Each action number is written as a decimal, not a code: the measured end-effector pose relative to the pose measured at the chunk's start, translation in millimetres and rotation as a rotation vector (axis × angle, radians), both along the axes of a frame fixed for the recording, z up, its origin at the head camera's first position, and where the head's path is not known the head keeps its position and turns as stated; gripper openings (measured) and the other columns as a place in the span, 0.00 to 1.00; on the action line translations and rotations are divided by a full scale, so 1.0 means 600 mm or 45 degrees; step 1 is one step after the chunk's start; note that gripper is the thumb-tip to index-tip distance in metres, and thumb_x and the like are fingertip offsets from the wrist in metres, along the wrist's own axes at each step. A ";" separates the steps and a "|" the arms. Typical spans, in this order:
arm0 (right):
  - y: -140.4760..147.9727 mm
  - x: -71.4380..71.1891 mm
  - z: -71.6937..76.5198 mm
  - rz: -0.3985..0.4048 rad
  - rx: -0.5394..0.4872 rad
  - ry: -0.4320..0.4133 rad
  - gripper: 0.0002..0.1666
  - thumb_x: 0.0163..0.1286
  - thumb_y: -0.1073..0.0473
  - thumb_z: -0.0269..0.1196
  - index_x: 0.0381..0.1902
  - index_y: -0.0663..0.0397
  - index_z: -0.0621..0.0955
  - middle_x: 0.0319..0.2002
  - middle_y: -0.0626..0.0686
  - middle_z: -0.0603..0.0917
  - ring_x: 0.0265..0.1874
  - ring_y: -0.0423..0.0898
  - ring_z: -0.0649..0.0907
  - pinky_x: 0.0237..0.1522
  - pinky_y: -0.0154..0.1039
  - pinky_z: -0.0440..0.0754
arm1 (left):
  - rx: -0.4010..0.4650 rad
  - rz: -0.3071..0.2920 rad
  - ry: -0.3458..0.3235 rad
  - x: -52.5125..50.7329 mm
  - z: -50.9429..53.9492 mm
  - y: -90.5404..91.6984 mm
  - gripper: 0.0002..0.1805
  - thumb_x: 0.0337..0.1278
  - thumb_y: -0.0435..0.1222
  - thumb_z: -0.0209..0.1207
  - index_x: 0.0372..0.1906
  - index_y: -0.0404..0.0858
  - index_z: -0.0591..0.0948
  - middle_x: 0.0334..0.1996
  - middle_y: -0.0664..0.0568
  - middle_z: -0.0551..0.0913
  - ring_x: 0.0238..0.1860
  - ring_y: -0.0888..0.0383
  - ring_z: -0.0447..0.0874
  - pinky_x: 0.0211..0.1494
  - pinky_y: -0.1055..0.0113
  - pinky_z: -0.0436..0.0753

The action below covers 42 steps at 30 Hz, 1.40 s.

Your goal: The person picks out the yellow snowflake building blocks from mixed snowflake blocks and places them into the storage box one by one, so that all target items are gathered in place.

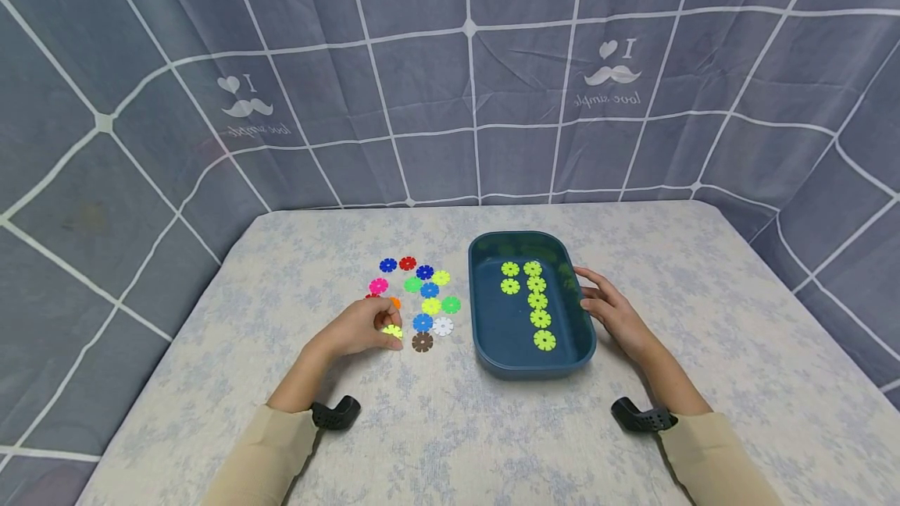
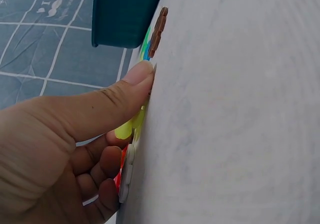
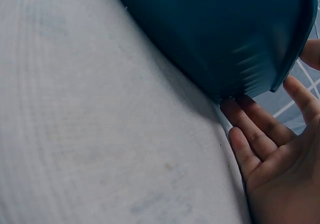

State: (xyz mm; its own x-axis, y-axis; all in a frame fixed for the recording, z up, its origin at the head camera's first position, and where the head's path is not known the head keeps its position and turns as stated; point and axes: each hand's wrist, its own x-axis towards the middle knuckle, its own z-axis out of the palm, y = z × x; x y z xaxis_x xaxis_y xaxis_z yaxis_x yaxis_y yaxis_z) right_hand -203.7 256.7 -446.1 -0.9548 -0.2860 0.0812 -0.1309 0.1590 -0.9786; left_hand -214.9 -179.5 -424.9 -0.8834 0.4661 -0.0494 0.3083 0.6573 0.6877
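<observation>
At the left of the table my left hand pinches a yellow-green interlocking plastic disc between thumb and fingers. The left wrist view shows that yellow disc partly hidden behind the thumb, low over the cloth. My right hand rests against the right side of a dark teal plastic tub, fingers fairly straight. In the right wrist view its fingertips touch the tub's wall near the base. Several yellow-green discs lie flat inside the tub, most in a column.
Loose notched discs in mixed colours lie between left hand and tub, among them a brown disc, a white disc and a pink disc. A patterned cloth covers the table. Grey checked curtains hang behind it.
</observation>
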 end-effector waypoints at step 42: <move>0.003 -0.005 -0.005 -0.011 0.015 0.004 0.34 0.77 0.58 0.51 0.76 0.57 0.54 0.67 0.70 0.64 0.56 0.33 0.73 0.65 0.63 0.57 | 0.033 0.098 0.138 0.012 0.031 0.027 0.05 0.63 0.34 0.62 0.32 0.39 0.78 0.24 0.56 0.77 0.25 0.59 0.72 0.29 0.66 0.73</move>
